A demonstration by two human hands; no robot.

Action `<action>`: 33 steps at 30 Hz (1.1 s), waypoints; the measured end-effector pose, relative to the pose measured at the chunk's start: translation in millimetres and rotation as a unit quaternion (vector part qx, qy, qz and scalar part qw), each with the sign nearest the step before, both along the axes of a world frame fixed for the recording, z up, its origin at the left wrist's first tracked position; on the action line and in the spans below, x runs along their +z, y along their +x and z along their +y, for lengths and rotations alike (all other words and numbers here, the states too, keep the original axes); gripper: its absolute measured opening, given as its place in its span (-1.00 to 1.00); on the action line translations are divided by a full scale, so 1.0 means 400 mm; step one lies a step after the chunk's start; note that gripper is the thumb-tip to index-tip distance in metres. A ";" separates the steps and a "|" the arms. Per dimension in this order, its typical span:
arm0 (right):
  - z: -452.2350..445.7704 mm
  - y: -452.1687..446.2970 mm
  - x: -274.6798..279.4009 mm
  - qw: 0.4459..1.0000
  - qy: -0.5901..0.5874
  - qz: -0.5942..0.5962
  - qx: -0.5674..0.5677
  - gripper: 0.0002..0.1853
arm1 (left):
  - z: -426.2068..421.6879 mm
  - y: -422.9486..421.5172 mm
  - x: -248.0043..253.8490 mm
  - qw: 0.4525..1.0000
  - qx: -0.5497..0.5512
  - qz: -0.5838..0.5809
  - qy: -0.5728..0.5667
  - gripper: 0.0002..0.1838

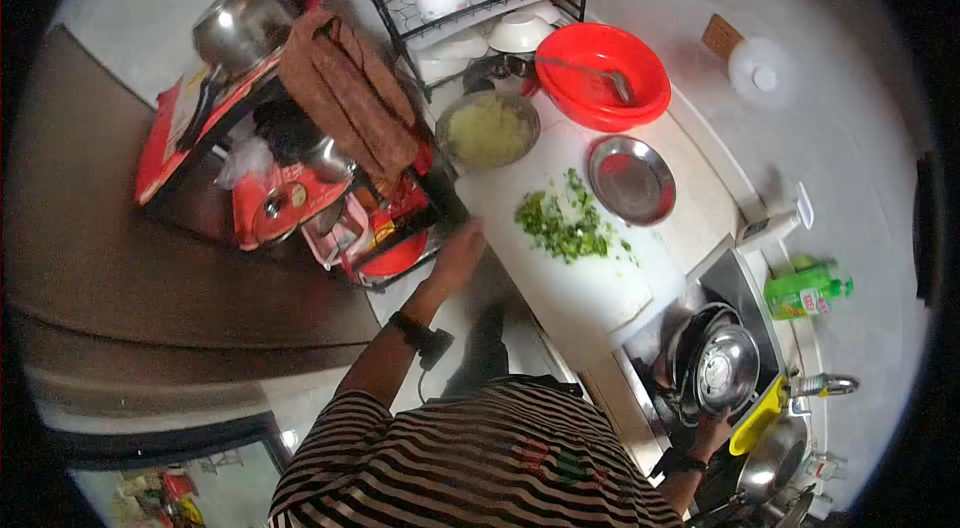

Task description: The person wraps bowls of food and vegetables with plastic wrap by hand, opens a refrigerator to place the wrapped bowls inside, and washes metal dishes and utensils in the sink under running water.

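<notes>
My left hand (459, 257) is beside the counter's front edge, left of the white cutting board (575, 303); it is blurred and its fingers are hard to make out. Chopped greens (570, 223) lie spread on the board. At the lower right, my right hand (710, 435) is at the rim of a metal strainer bowl (726, 368), which sits with other pans over the sink (742, 278). A metal bowl of pale shredded food (488, 131) stands at the board's far left corner, and an empty metal bowl (632, 180) at its right.
Red basins (603, 78) with a ladle are near a dish rack (490, 6) of white bowls. To the left, a shelf carries a brown towel (350, 93) and a steel pot (245, 28). Green soap (802, 292) and a yellow-handled tool (758, 418) lie by the sink.
</notes>
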State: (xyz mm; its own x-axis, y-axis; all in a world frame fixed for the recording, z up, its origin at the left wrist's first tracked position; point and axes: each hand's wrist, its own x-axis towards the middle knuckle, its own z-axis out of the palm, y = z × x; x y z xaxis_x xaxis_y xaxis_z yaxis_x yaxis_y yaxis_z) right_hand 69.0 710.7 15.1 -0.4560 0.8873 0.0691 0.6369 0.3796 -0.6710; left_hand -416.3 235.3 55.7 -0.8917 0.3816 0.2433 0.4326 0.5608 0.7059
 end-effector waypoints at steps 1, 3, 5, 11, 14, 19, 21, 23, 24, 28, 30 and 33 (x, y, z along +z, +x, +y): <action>-0.020 -0.005 0.006 0.993 0.095 -0.071 -0.018 -0.62 | 0.000 -0.059 -0.025 0.998 -0.004 0.058 -0.001 -0.62; -0.043 -0.021 0.002 0.978 0.179 -0.103 -0.029 -0.60 | -0.051 -0.215 -0.260 0.982 -0.009 -0.113 0.151 -0.62; -0.035 -0.031 -0.049 0.986 0.111 0.000 -0.127 -0.55 | -0.046 -0.317 -0.257 0.933 0.032 -0.222 0.283 -0.64; -0.185 -0.468 0.060 0.975 -0.116 0.167 -0.090 -0.70 | -0.021 -0.478 -0.099 0.804 0.196 -0.364 0.427 -0.52; -0.311 -0.775 0.163 0.956 -0.261 0.128 0.049 -0.70 | -0.016 -0.513 -0.127 0.810 0.192 -0.408 0.376 -0.42; -0.499 -1.157 0.125 0.867 -0.420 0.157 0.216 -0.57 | 0.010 -0.443 -0.034 0.880 0.198 -0.379 0.205 -0.45; -0.564 -1.247 0.128 0.845 -0.493 0.119 0.168 -0.52 | 0.014 -0.417 -0.031 0.854 0.158 -0.416 0.270 -0.53; -0.571 -1.309 0.047 0.798 -0.540 0.121 0.239 -0.52 | 0.017 -0.410 -0.020 0.785 0.125 -0.485 0.364 -0.60; -0.584 -1.329 0.040 0.786 -0.556 0.132 0.236 -0.55 | 0.019 -0.413 -0.009 0.725 0.111 -0.532 0.423 -0.63; -0.637 -1.385 0.088 0.795 -0.559 0.168 0.168 -0.63 | 0.031 -0.435 -0.056 0.630 0.020 -0.560 0.538 -0.69; -0.633 -1.390 0.096 0.833 -0.501 0.127 0.198 -0.58 | 0.031 -0.427 -0.065 0.780 -0.042 -0.463 0.419 -0.68; -0.615 -1.393 0.090 0.847 -0.491 0.079 0.186 -0.58 | 0.040 -0.424 -0.060 0.788 -0.036 -0.472 0.393 -0.66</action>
State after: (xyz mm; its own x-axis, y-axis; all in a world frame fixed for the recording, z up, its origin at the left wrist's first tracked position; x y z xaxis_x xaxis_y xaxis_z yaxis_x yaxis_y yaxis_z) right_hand -488.0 464.7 51.0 -0.7710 0.3486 -0.5329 0.4680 -0.2573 -0.8454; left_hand -585.9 251.3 31.8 -0.8001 0.5019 -0.3286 -0.4827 -0.2133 0.8494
